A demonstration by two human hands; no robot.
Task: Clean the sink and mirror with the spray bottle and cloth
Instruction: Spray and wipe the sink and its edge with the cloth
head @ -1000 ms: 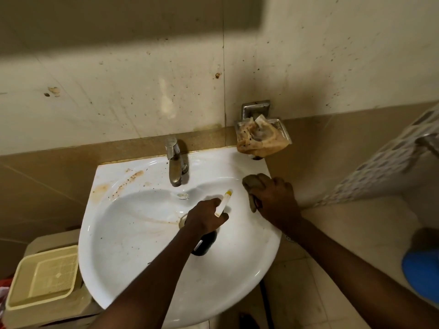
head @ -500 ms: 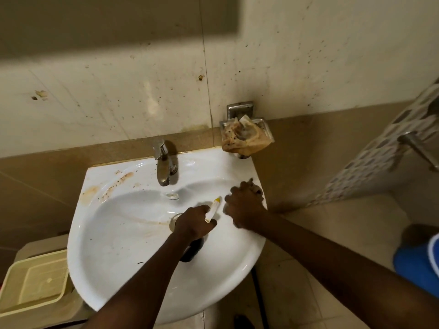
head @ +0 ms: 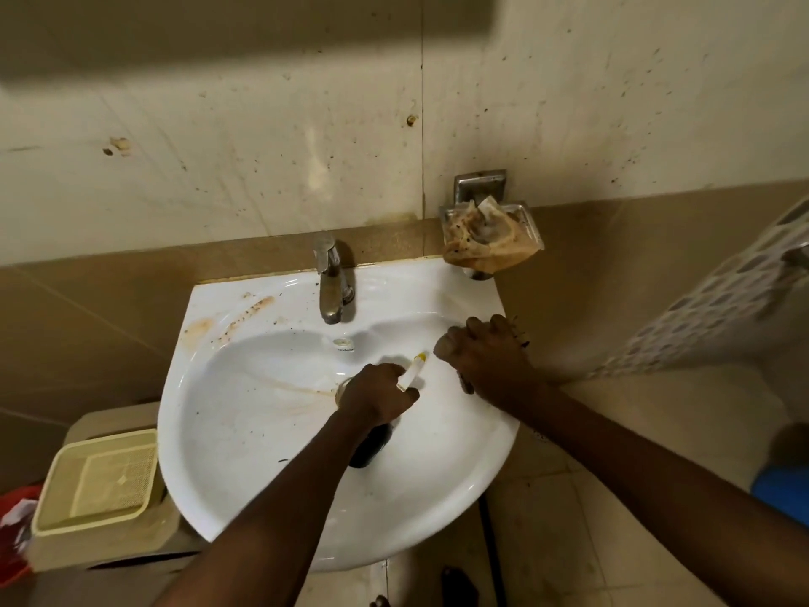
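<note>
The white sink (head: 245, 431) has brown stains on its back left ledge and a brown streak running toward the drain. My left hand (head: 376, 398) grips the spray bottle (head: 370, 446) over the middle of the basin. The bottle has a dark body, and its white, yellow-tipped nozzle points to the back right. My right hand (head: 486, 361) is curled round a dark cloth (head: 466, 383) and presses it on the sink's right rim. Most of the cloth is hidden under the hand. No mirror is in view.
A metal tap (head: 332, 282) stands at the back of the sink. A wall soap dish (head: 488, 232) with a stained rag hangs at the back right. A cream plastic basket (head: 100, 484) sits low on the left, and a blue object (head: 783, 497) is at the right edge.
My right hand has shifted slightly along the right rim and now covers more of the cloth. My left hand keeps the bottle over the basin.
</note>
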